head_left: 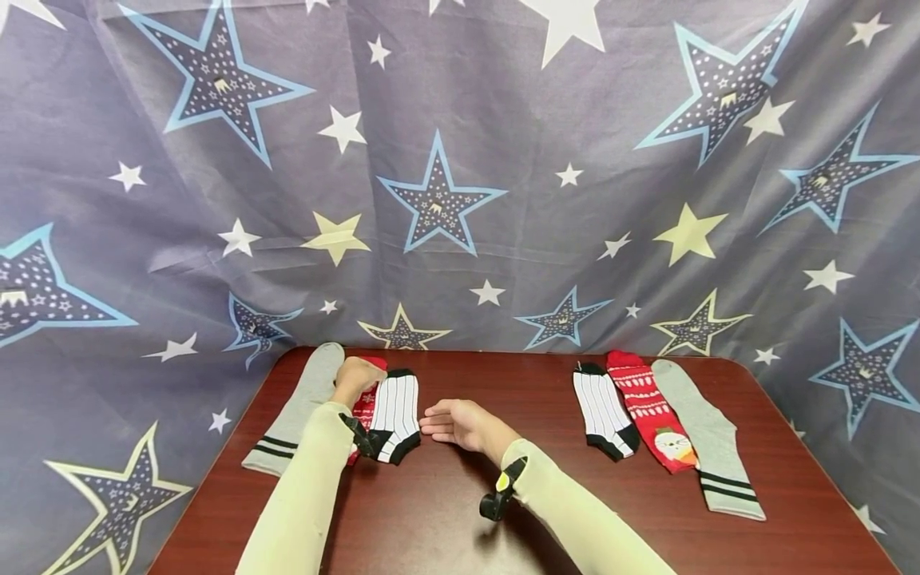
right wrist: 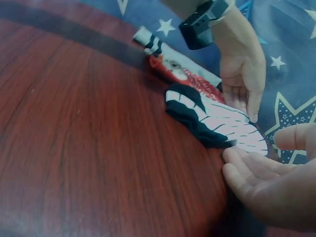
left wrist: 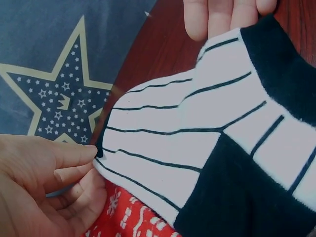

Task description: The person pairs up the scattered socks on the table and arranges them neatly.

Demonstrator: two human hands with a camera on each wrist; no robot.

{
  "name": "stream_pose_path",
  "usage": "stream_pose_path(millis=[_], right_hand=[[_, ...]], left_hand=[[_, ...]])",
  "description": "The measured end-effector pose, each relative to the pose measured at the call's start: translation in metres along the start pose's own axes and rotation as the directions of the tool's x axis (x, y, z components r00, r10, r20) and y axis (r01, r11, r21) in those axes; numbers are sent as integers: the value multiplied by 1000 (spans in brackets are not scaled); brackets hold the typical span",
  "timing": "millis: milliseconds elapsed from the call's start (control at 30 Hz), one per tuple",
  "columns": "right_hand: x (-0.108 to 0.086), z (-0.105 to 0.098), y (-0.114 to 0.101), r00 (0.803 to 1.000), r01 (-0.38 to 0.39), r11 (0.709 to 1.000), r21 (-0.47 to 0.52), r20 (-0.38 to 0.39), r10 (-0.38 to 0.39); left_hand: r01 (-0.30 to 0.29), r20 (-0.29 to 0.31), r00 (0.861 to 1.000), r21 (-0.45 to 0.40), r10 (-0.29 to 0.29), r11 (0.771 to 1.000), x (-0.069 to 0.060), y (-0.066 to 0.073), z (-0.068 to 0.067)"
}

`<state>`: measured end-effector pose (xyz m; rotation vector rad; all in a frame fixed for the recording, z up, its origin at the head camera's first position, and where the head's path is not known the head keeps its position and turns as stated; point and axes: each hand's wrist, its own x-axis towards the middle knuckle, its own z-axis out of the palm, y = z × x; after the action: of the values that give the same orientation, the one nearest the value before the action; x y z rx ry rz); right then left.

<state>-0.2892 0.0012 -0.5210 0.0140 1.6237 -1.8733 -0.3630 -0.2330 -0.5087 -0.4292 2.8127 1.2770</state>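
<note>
A white ankle sock with black stripes, heel, toe and cuff (head_left: pixel 397 403) lies flat on the left part of the table. My left hand (head_left: pixel 357 377) reaches over a red patterned sock (head_left: pixel 365 409) and pinches the striped sock's toe corner between thumb and fingertip, as the left wrist view shows. The red sock is partly hidden under that hand and wrist. A grey sock with black bands (head_left: pixel 305 399) lies to its left. My right hand (head_left: pixel 463 425) is beside the striped sock's right edge, fingers extended; in the right wrist view its fingertips (right wrist: pixel 231 154) are close against the sock.
On the right of the brown table (head_left: pixel 503 383) lie another striped ankle sock (head_left: pixel 602 407), a red sock with a snowman-like face (head_left: pixel 650 407) and a grey banded sock (head_left: pixel 700 423). A star-patterned cloth (head_left: pixel 503 224) hangs behind the table. Each wrist wears a black camera.
</note>
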Motion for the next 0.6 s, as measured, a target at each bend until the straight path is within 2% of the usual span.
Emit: stream_pose_path(millis=[133,300,600], right_hand=[[0,3,2,1000,23,999,-39,-13,-23],[-1,9,3,997,49,993,-108,-54,-55],[0,12,5,992,60,987,-152,-97,-76]], left_hand=[[-18,-29,999,83,21,996,-4,2,0],[-24,-32,999,112,28,993,-1,-1,3],[-15,-8,1000,6,15,1000,-2,-3,5]])
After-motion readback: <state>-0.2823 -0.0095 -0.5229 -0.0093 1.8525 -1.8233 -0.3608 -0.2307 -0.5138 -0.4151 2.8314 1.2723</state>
